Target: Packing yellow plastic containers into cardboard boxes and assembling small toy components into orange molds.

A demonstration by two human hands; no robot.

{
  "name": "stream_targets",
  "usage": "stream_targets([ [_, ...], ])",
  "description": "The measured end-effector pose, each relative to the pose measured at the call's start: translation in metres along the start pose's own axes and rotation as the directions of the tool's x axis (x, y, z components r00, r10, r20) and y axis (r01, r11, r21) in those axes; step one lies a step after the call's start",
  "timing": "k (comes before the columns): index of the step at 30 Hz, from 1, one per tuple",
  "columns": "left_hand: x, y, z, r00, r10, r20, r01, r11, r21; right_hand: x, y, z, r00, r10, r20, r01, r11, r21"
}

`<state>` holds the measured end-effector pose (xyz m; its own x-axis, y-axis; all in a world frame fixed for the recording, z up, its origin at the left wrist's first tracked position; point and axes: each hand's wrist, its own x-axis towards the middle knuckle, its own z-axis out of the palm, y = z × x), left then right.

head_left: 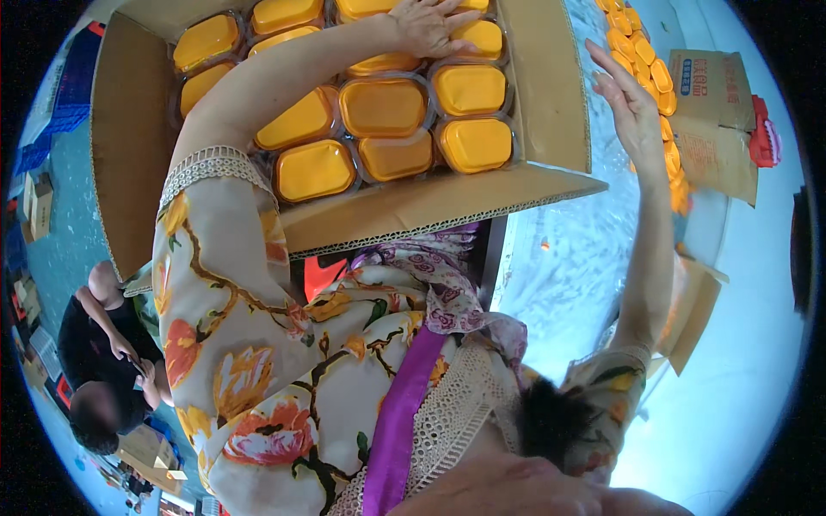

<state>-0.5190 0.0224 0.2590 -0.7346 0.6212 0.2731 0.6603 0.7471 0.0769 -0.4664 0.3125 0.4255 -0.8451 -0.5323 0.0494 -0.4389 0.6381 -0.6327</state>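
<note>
An opened cardboard box [400, 206] holds rows of clear plastic tubs with orange lids [383, 107]. My left arm reaches across it, and my left hand [430, 27] is over the far rows with its fingers spread, nothing gripped. Whether the palm presses on the lids cannot be made out. Past the box's right flap [551, 77], my right hand [628, 107] is held up with its fingers stretched out and nothing in it.
More orange-lidded tubs [641, 52] form a pile at the far right, beside another cardboard box [710, 103] with a red cloth [764, 133]. An open carton [688, 314] stands near my right forearm. At lower left, a person [107, 361] sits holding a phone-like object.
</note>
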Motion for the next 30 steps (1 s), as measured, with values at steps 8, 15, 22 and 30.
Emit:
stream_targets([
  [8, -0.005, -0.004, -0.001, 0.976, 0.038, -0.215, -0.046, 0.998, -0.033, 0.006, -0.017, 0.028, 0.999, -0.034, 0.025, 0.036, 0.995, -0.09],
  [15, -0.042, 0.01, -0.008, 0.984, 0.09, -0.156, -0.069, 0.988, 0.134, 0.019, -0.024, 0.046, 0.981, -0.192, 0.007, 0.182, 0.917, -0.355],
  [22, -0.036, 0.014, -0.007, 0.982, 0.073, -0.175, -0.052, 0.991, 0.12, 0.031, -0.034, 0.105, 0.933, -0.268, 0.241, 0.359, 0.758, -0.545],
  [30, -0.035, 0.006, -0.011, 0.989, 0.128, -0.073, -0.126, 0.991, 0.034, 0.04, -0.028, 0.135, 0.853, -0.273, 0.445, 0.493, 0.703, -0.512],
])
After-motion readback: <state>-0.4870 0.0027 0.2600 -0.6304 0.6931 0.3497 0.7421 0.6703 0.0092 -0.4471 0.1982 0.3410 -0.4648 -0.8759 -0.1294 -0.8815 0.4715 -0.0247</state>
